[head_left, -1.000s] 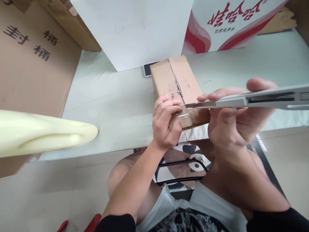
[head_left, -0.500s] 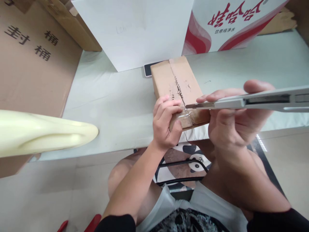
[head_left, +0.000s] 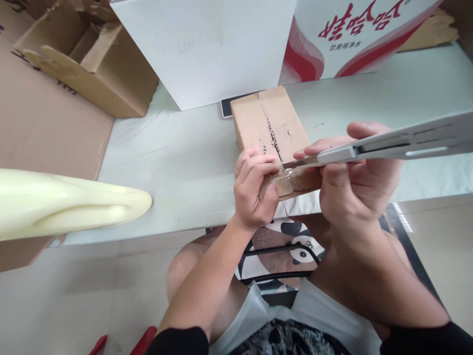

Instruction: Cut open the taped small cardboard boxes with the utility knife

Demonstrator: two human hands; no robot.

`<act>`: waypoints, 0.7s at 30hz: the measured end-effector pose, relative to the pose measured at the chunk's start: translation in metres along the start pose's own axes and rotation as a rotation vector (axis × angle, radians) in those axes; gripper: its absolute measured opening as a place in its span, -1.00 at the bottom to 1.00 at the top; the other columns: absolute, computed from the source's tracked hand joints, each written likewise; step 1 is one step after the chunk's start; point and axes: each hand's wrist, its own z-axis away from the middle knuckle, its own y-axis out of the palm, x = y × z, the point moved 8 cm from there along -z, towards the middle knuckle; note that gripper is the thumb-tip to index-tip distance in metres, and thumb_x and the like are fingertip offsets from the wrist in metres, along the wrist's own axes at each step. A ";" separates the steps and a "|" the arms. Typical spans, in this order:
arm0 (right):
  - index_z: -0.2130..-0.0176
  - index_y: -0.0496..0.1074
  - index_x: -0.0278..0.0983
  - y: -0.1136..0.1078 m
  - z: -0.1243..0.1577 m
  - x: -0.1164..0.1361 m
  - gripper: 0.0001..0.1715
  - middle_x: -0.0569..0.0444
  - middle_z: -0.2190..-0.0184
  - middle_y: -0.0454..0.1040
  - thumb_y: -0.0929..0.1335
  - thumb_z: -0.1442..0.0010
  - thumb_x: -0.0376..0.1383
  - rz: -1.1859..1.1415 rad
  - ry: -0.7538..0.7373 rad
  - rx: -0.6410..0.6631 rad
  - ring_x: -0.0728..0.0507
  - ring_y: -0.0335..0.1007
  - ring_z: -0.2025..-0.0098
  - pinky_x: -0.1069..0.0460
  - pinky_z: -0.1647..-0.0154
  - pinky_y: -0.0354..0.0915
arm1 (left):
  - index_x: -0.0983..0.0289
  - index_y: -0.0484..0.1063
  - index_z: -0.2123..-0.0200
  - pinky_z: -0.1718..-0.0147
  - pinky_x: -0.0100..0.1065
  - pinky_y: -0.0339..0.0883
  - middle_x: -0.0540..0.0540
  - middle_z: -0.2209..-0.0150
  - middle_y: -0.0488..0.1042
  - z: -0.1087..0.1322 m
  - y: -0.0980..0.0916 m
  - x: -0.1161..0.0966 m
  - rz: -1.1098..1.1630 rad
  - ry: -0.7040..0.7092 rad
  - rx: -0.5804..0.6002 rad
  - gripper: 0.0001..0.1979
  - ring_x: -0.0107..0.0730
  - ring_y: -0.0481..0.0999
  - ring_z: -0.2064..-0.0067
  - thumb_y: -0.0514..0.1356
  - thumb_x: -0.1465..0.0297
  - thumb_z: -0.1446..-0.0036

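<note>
A small brown cardboard box (head_left: 271,111) rests on the table's near edge, a torn, ragged slit running along its top seam. Clear tape covers its near end. My left hand (head_left: 254,190) grips the near left corner, fingers on the top and thumb on the near side. A grey utility knife (head_left: 399,140) is held in my right hand (head_left: 354,182); its blade meets the seam just beyond the tape. The fingers of my right hand also lie against the box's right side. Whether the blade tip is inside the seam, I cannot tell.
A white carton (head_left: 221,49) with red print stands behind, a phone (head_left: 226,108) partly under its edge. Open brown carton (head_left: 121,69) and a large brown carton (head_left: 62,133) fill the left. A smooth pale-yellow tapered object (head_left: 92,204) juts in from the left over the pale-green tabletop (head_left: 177,162).
My right hand has shifted slightly left, and the knife's handle end has swung up. At the upper left, the large carton's printed panel has moved away, showing more of the open carton.
</note>
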 end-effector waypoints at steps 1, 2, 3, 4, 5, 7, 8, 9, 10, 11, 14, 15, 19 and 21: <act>-0.20 0.38 0.12 0.001 0.000 -0.002 -0.51 0.17 0.25 0.61 0.45 -0.32 -0.08 -0.019 0.009 0.009 -0.08 0.58 0.32 -0.01 0.30 0.61 | 0.14 0.37 0.12 -0.25 0.14 0.36 0.10 0.10 0.59 0.000 0.000 0.000 -0.001 -0.002 -0.001 -0.84 -0.18 0.59 0.03 0.03 0.32 -0.32; -0.20 0.38 0.12 0.001 0.000 -0.003 -0.50 0.17 0.25 0.60 0.46 -0.32 -0.09 -0.038 0.008 0.017 -0.08 0.59 0.32 0.00 0.31 0.61 | 0.14 0.37 0.12 -0.25 0.14 0.36 0.10 0.10 0.59 0.000 0.000 0.000 0.000 -0.004 -0.003 -0.84 -0.17 0.59 0.03 0.02 0.32 -0.32; -0.21 0.39 0.12 0.002 0.000 -0.002 -0.49 0.17 0.25 0.60 0.47 -0.31 -0.10 -0.056 -0.004 0.020 -0.07 0.59 0.31 0.02 0.30 0.61 | 0.14 0.37 0.12 -0.25 0.14 0.35 0.10 0.10 0.59 0.000 0.000 0.001 0.004 -0.006 -0.004 -0.84 -0.17 0.59 0.03 0.03 0.32 -0.32; -0.21 0.40 0.10 0.001 0.000 -0.001 -0.48 0.18 0.25 0.61 0.48 -0.31 -0.12 -0.073 -0.029 0.014 -0.06 0.60 0.30 0.04 0.28 0.61 | 0.14 0.38 0.12 -0.25 0.14 0.35 0.10 0.10 0.59 0.000 0.000 0.001 0.010 -0.006 -0.005 -0.84 -0.17 0.58 0.03 0.03 0.33 -0.31; -0.22 0.41 0.08 0.000 0.000 0.001 -0.48 0.19 0.24 0.61 0.48 -0.31 -0.14 -0.088 -0.056 0.002 -0.04 0.60 0.29 0.06 0.26 0.62 | 0.14 0.38 0.12 -0.26 0.13 0.34 0.10 0.09 0.59 0.000 0.000 0.001 0.018 -0.006 -0.005 -0.84 -0.17 0.58 0.02 0.04 0.34 -0.31; -0.22 0.42 0.08 -0.002 0.000 0.002 -0.50 0.21 0.22 0.61 0.47 -0.33 -0.15 -0.103 -0.065 -0.022 -0.02 0.62 0.25 0.07 0.20 0.62 | 0.15 0.39 0.12 -0.27 0.12 0.33 0.10 0.08 0.59 0.000 -0.001 0.001 0.031 -0.004 -0.010 -0.84 -0.17 0.58 0.00 0.04 0.35 -0.30; -0.21 0.42 0.10 -0.002 0.000 0.001 -0.51 0.23 0.21 0.61 0.47 -0.34 -0.14 -0.105 -0.048 -0.029 -0.01 0.63 0.24 0.06 0.18 0.63 | 0.15 0.39 0.12 -0.27 0.12 0.33 0.11 0.08 0.58 0.000 -0.001 0.001 0.034 -0.004 -0.012 -0.83 -0.17 0.58 -0.01 0.04 0.35 -0.30; -0.21 0.42 0.12 -0.003 0.000 0.001 -0.53 0.25 0.21 0.60 0.46 -0.35 -0.12 -0.106 -0.032 -0.038 -0.01 0.63 0.24 0.05 0.18 0.64 | 0.15 0.39 0.12 -0.27 0.12 0.33 0.11 0.08 0.58 0.000 -0.001 0.001 0.035 -0.004 -0.015 -0.83 -0.17 0.58 -0.01 0.04 0.35 -0.30; -0.20 0.42 0.14 -0.003 0.000 0.000 -0.55 0.27 0.21 0.59 0.44 -0.36 -0.11 -0.103 -0.018 -0.043 -0.01 0.63 0.25 0.03 0.18 0.64 | 0.15 0.39 0.12 -0.27 0.11 0.34 0.11 0.07 0.58 0.000 -0.001 0.001 0.034 -0.002 -0.017 -0.83 -0.17 0.57 -0.02 0.03 0.34 -0.30; -0.20 0.42 0.15 -0.003 0.000 0.001 -0.56 0.28 0.21 0.59 0.44 -0.36 -0.11 -0.099 -0.019 -0.050 0.00 0.63 0.26 0.03 0.19 0.65 | 0.15 0.39 0.12 -0.27 0.11 0.34 0.11 0.07 0.59 0.000 -0.001 0.001 0.033 -0.001 -0.019 -0.83 -0.17 0.57 -0.02 0.03 0.33 -0.31; -0.21 0.42 0.10 -0.004 0.001 0.006 -0.56 0.28 0.21 0.59 0.43 -0.37 -0.15 -0.097 -0.067 -0.075 0.02 0.59 0.30 0.04 0.22 0.65 | 0.15 0.39 0.13 -0.27 0.11 0.34 0.11 0.07 0.59 0.000 -0.001 0.001 0.037 -0.001 -0.025 -0.83 -0.17 0.57 -0.03 0.03 0.33 -0.31; -0.21 0.42 0.09 -0.004 0.001 0.006 -0.56 0.28 0.21 0.59 0.43 -0.37 -0.15 -0.098 -0.077 -0.080 0.03 0.59 0.30 0.04 0.23 0.64 | 0.15 0.39 0.13 -0.27 0.11 0.34 0.11 0.07 0.59 0.000 -0.001 0.001 0.042 -0.003 -0.026 -0.83 -0.17 0.56 -0.03 0.03 0.33 -0.31; -0.20 0.43 0.09 -0.005 0.001 0.005 -0.58 0.29 0.21 0.60 0.42 -0.38 -0.14 -0.103 -0.053 -0.103 0.02 0.60 0.29 0.05 0.26 0.64 | 0.16 0.40 0.13 -0.28 0.11 0.34 0.12 0.07 0.58 0.001 -0.001 0.001 0.067 -0.004 -0.028 -0.84 -0.17 0.57 -0.03 0.04 0.35 -0.30; -0.19 0.44 0.08 -0.006 0.001 0.005 -0.59 0.29 0.21 0.60 0.43 -0.38 -0.14 -0.112 -0.061 -0.111 0.04 0.60 0.31 0.07 0.27 0.64 | 0.16 0.40 0.14 -0.27 0.12 0.34 0.12 0.07 0.58 0.001 -0.001 0.001 0.065 -0.005 -0.029 -0.84 -0.17 0.57 -0.03 0.04 0.35 -0.30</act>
